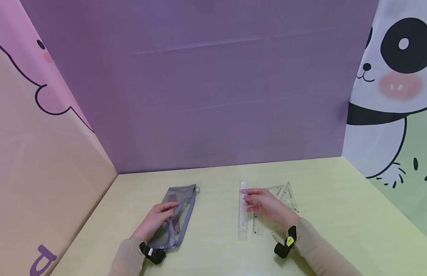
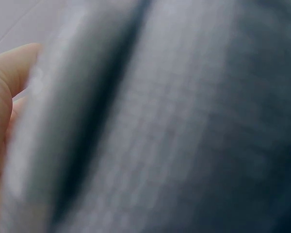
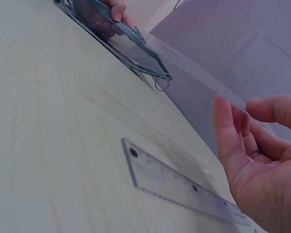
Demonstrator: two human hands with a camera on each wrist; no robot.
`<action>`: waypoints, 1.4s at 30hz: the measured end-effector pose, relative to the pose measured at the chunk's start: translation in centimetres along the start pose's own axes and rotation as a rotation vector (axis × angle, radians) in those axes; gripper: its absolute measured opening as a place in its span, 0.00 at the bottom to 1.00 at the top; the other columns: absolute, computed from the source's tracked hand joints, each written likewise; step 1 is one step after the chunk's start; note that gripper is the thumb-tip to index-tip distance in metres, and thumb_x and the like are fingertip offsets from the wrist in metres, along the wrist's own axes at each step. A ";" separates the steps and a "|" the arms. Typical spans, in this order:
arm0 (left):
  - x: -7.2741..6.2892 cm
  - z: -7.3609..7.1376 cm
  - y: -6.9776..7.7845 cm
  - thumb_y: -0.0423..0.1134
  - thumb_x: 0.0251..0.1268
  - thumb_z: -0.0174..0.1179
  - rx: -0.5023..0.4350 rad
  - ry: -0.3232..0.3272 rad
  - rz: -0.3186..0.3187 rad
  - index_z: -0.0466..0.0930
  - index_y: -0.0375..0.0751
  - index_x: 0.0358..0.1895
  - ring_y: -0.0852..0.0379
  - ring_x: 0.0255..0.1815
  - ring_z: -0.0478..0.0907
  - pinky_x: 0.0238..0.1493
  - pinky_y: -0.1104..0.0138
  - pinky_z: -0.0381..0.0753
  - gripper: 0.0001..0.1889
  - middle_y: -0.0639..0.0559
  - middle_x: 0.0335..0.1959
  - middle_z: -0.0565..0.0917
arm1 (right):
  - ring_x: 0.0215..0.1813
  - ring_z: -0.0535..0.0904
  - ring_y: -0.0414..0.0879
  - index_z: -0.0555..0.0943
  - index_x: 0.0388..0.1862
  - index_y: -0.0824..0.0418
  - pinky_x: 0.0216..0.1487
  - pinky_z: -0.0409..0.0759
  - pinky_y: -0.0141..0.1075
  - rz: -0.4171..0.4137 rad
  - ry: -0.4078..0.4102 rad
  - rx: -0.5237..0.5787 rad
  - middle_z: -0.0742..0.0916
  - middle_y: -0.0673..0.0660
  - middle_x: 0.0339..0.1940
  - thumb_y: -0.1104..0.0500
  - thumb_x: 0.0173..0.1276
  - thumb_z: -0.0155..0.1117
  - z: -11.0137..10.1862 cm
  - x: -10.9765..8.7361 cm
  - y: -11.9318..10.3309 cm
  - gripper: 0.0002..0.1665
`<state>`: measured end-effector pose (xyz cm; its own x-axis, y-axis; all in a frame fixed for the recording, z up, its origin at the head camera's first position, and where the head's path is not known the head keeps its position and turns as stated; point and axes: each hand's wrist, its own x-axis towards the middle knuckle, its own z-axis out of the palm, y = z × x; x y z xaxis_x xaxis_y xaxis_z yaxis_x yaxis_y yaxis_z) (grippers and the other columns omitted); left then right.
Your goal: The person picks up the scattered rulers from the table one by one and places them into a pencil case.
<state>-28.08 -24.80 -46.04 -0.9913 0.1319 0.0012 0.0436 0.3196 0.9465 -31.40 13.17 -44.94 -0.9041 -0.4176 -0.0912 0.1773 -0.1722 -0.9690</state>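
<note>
A grey mesh zip pouch (image 1: 165,234) lies on the left of the table with its zipped side gaping. My left hand (image 1: 158,218) grips the pouch by the upper edge of that opening; in the left wrist view the blurred pouch (image 2: 165,116) fills most of the picture. Between thumb and fingers, my right hand (image 1: 265,205) pinches a long clear ruler (image 1: 242,220) near its upper half. The right wrist view has this ruler (image 3: 194,68) raised over the table, pointing towards the pouch. A reddish strip (image 1: 176,226) shows through the mesh.
A shorter clear ruler (image 1: 257,225) lies under my right hand. Beyond that hand are two clear set squares (image 1: 289,199), partly overlapping. Near my right wrist a clear curved piece with markings (image 1: 278,237) is partly covered. A purple backdrop (image 1: 213,96) closes off the table's far edge.
</note>
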 end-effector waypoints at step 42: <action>-0.2 0.0 -0.1 0.32 0.64 0.56 0.011 0.003 0.000 0.78 0.33 0.60 0.54 0.36 0.74 0.40 0.64 0.74 0.20 0.40 0.60 0.77 | 0.36 0.81 0.42 0.73 0.60 0.76 0.42 0.81 0.37 -0.008 -0.007 -0.026 0.85 0.54 0.34 0.71 0.68 0.56 -0.2 0.4 0.4 0.22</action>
<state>-27.93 -24.85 -46.11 -0.9917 0.1288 0.0020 0.0448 0.3301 0.9429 -31.78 13.09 -45.40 -0.9029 -0.4221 -0.0815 0.1593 -0.1524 -0.9754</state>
